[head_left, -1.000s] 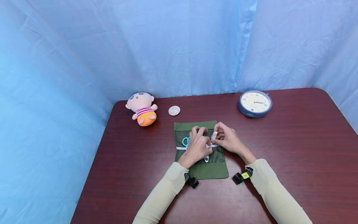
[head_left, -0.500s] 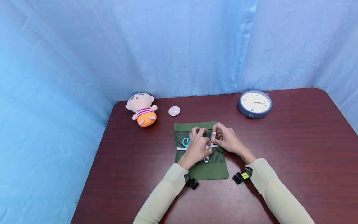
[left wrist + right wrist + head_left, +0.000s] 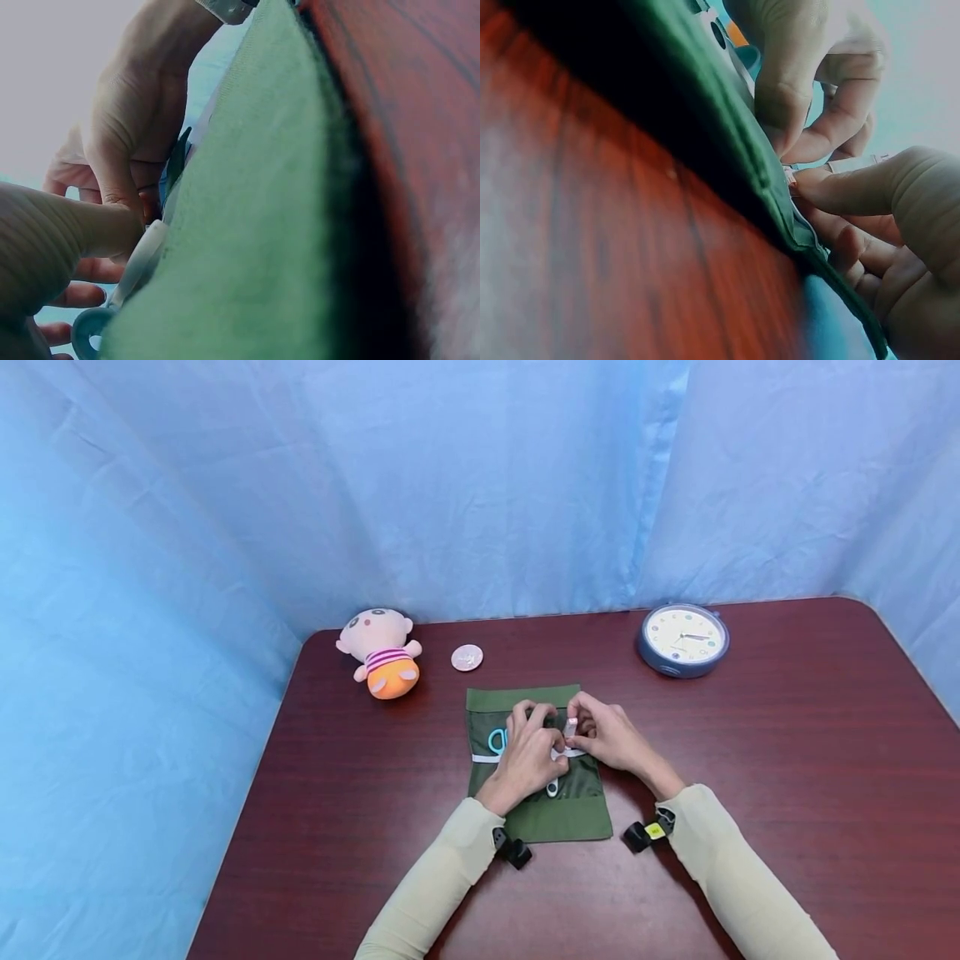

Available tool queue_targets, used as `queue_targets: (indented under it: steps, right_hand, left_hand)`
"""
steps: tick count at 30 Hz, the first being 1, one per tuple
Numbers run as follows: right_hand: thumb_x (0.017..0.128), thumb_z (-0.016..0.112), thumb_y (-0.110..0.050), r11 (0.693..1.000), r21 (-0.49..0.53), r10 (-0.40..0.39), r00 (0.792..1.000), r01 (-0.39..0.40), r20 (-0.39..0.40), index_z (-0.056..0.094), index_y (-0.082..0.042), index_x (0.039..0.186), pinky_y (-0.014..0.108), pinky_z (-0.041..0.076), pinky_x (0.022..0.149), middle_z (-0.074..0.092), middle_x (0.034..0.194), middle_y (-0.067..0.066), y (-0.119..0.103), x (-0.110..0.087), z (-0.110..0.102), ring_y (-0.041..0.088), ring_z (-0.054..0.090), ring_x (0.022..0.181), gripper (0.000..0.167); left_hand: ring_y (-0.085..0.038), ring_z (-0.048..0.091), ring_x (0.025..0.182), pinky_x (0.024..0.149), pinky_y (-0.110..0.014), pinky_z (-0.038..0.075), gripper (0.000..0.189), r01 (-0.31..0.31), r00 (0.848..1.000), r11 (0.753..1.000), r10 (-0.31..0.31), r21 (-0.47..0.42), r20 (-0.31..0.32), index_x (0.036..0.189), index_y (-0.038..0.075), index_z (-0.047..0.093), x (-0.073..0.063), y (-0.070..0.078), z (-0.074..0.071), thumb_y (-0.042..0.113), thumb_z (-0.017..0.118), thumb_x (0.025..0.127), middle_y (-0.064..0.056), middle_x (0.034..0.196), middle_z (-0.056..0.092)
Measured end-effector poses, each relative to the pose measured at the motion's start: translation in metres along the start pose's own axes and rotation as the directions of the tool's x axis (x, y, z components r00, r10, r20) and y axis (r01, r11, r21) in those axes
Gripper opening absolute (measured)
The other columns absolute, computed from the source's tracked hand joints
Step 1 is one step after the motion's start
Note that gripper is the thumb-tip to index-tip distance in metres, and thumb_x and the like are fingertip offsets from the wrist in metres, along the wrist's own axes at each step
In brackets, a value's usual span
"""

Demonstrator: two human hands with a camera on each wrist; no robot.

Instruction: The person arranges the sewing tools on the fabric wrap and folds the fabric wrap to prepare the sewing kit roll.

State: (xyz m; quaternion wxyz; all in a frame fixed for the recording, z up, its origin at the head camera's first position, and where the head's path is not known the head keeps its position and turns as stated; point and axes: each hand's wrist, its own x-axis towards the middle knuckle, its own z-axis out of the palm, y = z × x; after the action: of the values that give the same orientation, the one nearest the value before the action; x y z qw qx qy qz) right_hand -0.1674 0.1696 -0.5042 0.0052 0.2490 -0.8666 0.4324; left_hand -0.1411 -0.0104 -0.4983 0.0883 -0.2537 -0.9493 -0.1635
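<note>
A dark green cloth organizer (image 3: pixel 558 820) lies flat on the table, with a white elastic band (image 3: pixel 486 758) across its middle. My left hand (image 3: pixel 528 753) is over it, thumb and index finger pinching the band near the right side. Between the thumb and fingers of my right hand (image 3: pixel 613 737) is a small slim whitish item (image 3: pixel 571 727) with a pinkish end, held at the band; its exact kind is unclear. Light blue scissors (image 3: pixel 497 741) sit under the band at left, partly covered by my left hand. A white handle with a dark oval (image 3: pixel 552 787) shows below that hand.
On the dark red table (image 3: pixel 337 827), a plush doll (image 3: pixel 386 656) lies at the back left beside a round pale disc (image 3: pixel 467 657). A blue round clock (image 3: pixel 683 639) stands at the back right. Blue curtains (image 3: pixel 480 485) hang behind the table.
My right hand has shifted slightly left and down with the whitish item, closer to the band. My left hand stays almost in place.
</note>
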Motion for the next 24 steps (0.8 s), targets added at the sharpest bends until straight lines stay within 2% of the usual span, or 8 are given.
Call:
queue_targets:
  steps: [9, 16, 24]
  right_hand:
    - [0.08, 0.078, 0.003, 0.997, -0.076, -0.013, 1.0, 0.012, -0.005, 0.053, -0.012, 0.095, 0.024, 0.052, 0.063, 0.072, 0.081, 0.006, -0.004, 0.0015, 0.0028, 0.013, 0.068, 0.074, 0.033]
    - [0.081, 0.078, 0.001, 0.997, -0.073, 0.017, 1.0, -0.019, -0.022, 0.053, -0.012, 0.097, 0.025, 0.048, 0.064, 0.07, 0.079, 0.002, -0.0009, -0.0004, 0.0025, 0.011, 0.064, 0.071, 0.033]
    - [0.08, 0.08, -0.002, 0.996, -0.07, 0.045, 0.999, -0.047, -0.031, 0.052, -0.013, 0.096, 0.023, 0.045, 0.064, 0.069, 0.075, -0.002, 0.0021, -0.0008, 0.0009, 0.008, 0.059, 0.067, 0.034]
  left_hand:
    - [-0.031, 0.042, 0.127, 0.105, -0.048, 0.038, 0.006, 0.003, 1.0, 1.0, -0.003, -0.003, 0.014, 0.071, 0.018, 0.075, 0.0007, 0.0007, -0.0027, 0.018, 0.077, 0.078, -0.004, 0.128, 0.06]
    - [-0.031, 0.042, 0.126, 0.105, -0.049, 0.038, 0.01, -0.002, 1.0, 1.0, 0.001, 0.013, 0.028, 0.072, 0.021, 0.077, 0.0013, 0.0011, -0.0026, 0.025, 0.078, 0.081, -0.004, 0.125, 0.061]
    - [-0.031, 0.042, 0.128, 0.104, -0.047, 0.039, 0.007, -0.009, 0.998, 0.999, 0.007, 0.031, 0.061, 0.076, 0.02, 0.078, 0.0036, 0.0012, -0.0042, 0.024, 0.078, 0.082, -0.002, 0.128, 0.06]
